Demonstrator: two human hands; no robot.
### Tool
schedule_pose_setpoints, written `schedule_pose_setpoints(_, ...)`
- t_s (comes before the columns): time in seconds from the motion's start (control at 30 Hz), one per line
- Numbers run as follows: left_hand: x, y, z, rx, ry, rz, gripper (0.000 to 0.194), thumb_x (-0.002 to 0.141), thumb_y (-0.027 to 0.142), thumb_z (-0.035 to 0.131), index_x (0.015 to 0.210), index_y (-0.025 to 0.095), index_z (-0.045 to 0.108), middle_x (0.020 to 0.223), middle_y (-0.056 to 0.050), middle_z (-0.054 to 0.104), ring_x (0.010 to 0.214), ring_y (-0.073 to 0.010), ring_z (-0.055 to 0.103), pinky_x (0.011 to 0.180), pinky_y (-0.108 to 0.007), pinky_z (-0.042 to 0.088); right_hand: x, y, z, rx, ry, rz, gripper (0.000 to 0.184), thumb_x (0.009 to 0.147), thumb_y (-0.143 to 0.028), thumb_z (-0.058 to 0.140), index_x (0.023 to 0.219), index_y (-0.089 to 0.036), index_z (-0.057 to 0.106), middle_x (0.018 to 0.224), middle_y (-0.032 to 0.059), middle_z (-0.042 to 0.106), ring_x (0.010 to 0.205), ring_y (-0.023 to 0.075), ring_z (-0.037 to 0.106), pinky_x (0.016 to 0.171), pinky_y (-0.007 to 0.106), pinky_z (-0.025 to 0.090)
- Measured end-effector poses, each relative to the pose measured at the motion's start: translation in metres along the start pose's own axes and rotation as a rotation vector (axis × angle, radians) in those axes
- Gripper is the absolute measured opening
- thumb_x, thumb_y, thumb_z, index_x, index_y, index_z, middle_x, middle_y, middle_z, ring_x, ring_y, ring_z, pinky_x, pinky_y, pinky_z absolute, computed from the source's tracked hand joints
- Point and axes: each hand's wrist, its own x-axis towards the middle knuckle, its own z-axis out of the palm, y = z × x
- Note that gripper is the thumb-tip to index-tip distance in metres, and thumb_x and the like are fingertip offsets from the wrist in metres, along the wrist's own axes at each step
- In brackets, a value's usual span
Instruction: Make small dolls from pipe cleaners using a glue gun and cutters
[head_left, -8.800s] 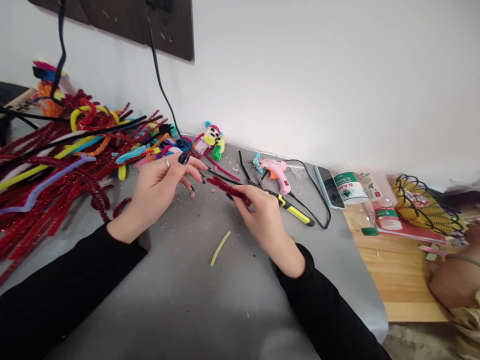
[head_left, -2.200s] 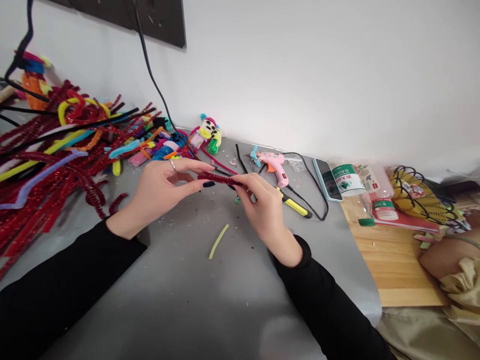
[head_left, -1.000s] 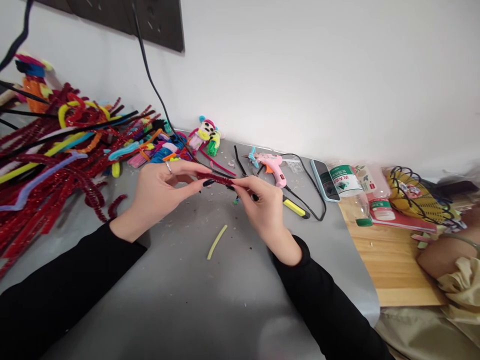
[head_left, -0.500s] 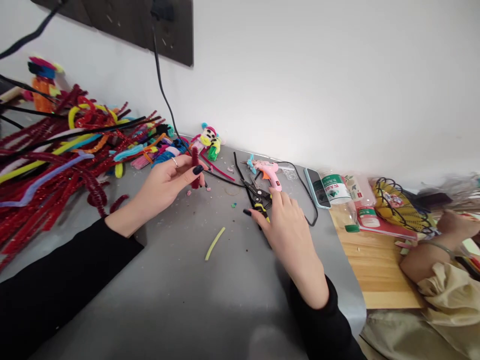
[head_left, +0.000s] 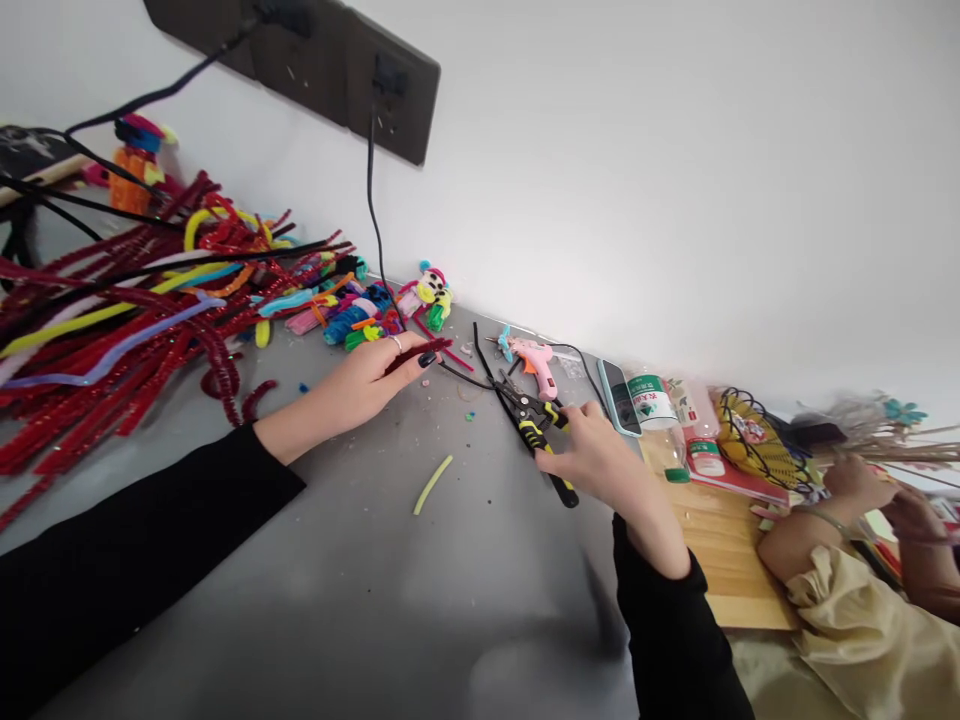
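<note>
My left hand (head_left: pixel 367 385) is closed, pinching a short dark red pipe cleaner (head_left: pixel 431 349) between thumb and fingers above the table. The piece lies nearly level and points right. My right hand (head_left: pixel 600 455) is closed on one handle of the black-and-yellow pliers (head_left: pixel 534 432), which rest on the table with jaws pointing up and left. Their handles are spread apart. Behind the pliers lies a pink glue gun (head_left: pixel 538 368). A short pale yellow-green pipe cleaner (head_left: pixel 433 485) lies between my hands, nearer to me.
A large pile of pipe cleaners (head_left: pixel 135 340) covers the left side. Small fuzzy dolls (head_left: pixel 427 290) sit against the wall. On the right are a phone (head_left: pixel 619 397), a plastic bottle (head_left: pixel 651 400) and a yellow basket (head_left: pixel 761 435). A co-worker's arm (head_left: pixel 810 535) is at far right.
The red pipe cleaner has tipped from upright to nearly level in my left hand. My right hand has closed on a handle of the pliers, and the handles now show spread apart.
</note>
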Motion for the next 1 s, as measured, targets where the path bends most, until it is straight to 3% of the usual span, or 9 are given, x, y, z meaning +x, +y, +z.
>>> schedule_pose_setpoints(0.1,0.0,0.002,-0.001,0.002,-0.005,0.027,0.042,0.106,0.056,0.045,0.102,0.02,0.068,0.075,-0.001,0.065,0.061,-0.0164,0.052,0.059,-0.027,0.042,0.0,0.01,-0.018,0.156,-0.062,0.034,0.043,0.082,-0.04,0.068,0.115,-0.013,0.071,0.116,0.0142,0.068,0.096,0.0263,0.07,0.085,0.036,0.055)
schedule_pose_setpoints(0.23,0.001,0.004,-0.001,-0.004,0.014,0.034,0.037,0.105,0.053,0.047,0.1,0.021,0.066,0.071,0.001,0.063,0.059,-0.0162,0.048,0.057,-0.027,0.04,0.002,0.046,-0.032,0.524,-0.251,0.075,0.052,0.076,-0.049,0.066,0.118,-0.018,0.072,0.093,0.0083,0.077,0.09,0.0266,0.073,0.079,0.035,0.056)
schedule_pose_setpoints(0.37,0.0,0.005,0.001,-0.06,0.008,0.004,0.032,0.104,0.049,0.049,0.108,0.02,0.064,0.074,0.0,0.066,0.058,-0.0154,0.05,0.057,-0.027,0.04,0.002,0.061,-0.021,1.064,-0.21,-0.119,0.061,0.073,-0.063,0.061,0.114,-0.019,0.072,0.105,0.0169,0.078,0.095,0.0331,0.075,0.082,0.046,0.06)
schedule_pose_setpoints(0.47,-0.001,0.003,0.002,-0.078,0.048,-0.002,0.031,0.103,0.045,0.05,0.11,0.019,0.065,0.075,0.001,0.064,0.06,-0.0153,0.052,0.06,-0.027,0.042,0.001,0.036,-0.006,1.293,-0.138,-0.203,0.058,0.072,-0.061,0.061,0.113,-0.022,0.073,0.103,0.0159,0.077,0.096,0.0346,0.073,0.08,0.048,0.059)
schedule_pose_setpoints(0.57,-0.001,0.0,0.003,-0.085,0.126,-0.008,0.032,0.101,0.044,0.052,0.112,0.018,0.067,0.079,0.0,0.062,0.06,-0.0145,0.05,0.059,-0.027,0.042,0.002,-0.006,-0.002,1.411,-0.216,-0.249,0.045,0.07,-0.034,0.064,0.113,-0.026,0.071,0.101,0.008,0.075,0.095,0.0295,0.07,0.084,0.043,0.057)
schedule_pose_setpoints(0.73,-0.003,0.0,0.003,-0.118,0.23,-0.024,0.035,0.099,0.047,0.054,0.112,0.017,0.068,0.07,0.002,0.053,0.054,-0.0137,0.045,0.05,-0.025,0.036,0.006,-0.06,-0.006,1.304,-0.211,-0.305,0.038,0.07,-0.036,0.073,0.106,-0.025,0.064,0.096,0.0004,0.064,0.079,0.0174,0.057,0.069,0.03,0.046)
schedule_pose_setpoints(0.83,-0.003,0.002,0.002,-0.1,0.296,-0.015,0.035,0.099,0.045,0.055,0.115,0.017,0.07,0.072,0.0,0.057,0.053,-0.0134,0.046,0.048,-0.024,0.035,0.005,-0.073,-0.002,1.208,-0.263,-0.338,0.036,0.073,-0.037,0.072,0.104,-0.024,0.058,0.092,-0.0022,0.059,0.074,0.0141,0.05,0.067,0.028,0.04)
schedule_pose_setpoints(1.0,-0.002,0.005,0.0,-0.029,0.361,-0.004,0.039,0.098,0.045,0.056,0.114,0.015,0.074,0.078,-0.003,0.068,0.056,-0.0143,0.052,0.051,-0.025,0.042,0.006,-0.076,0.014,1.228,-0.305,-0.357,0.038,0.073,-0.038,0.071,0.105,-0.024,0.056,0.093,-0.0027,0.056,0.076,0.0136,0.048,0.068,0.028,0.038)
